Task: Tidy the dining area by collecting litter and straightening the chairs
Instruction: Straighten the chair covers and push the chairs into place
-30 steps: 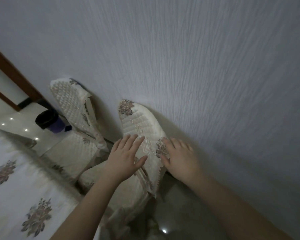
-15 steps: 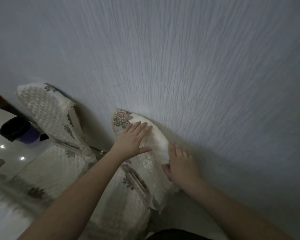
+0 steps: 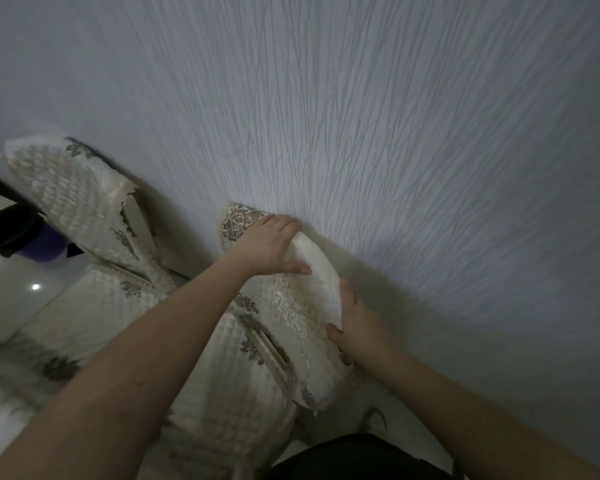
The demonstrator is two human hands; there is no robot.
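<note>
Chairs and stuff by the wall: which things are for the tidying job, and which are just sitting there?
Part of the job:
- near chair, its backrest cover gripped by both hands
- left hand, near the backrest's top
- right hand, lower down its edge
- far chair, also covered

Just there:
- dark bin on the floor
- textured wall

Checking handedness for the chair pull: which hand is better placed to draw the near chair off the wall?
Likely left. The left hand grips the top of the near chair's backrest; the right hand holds lower on the wall-side edge.
</note>
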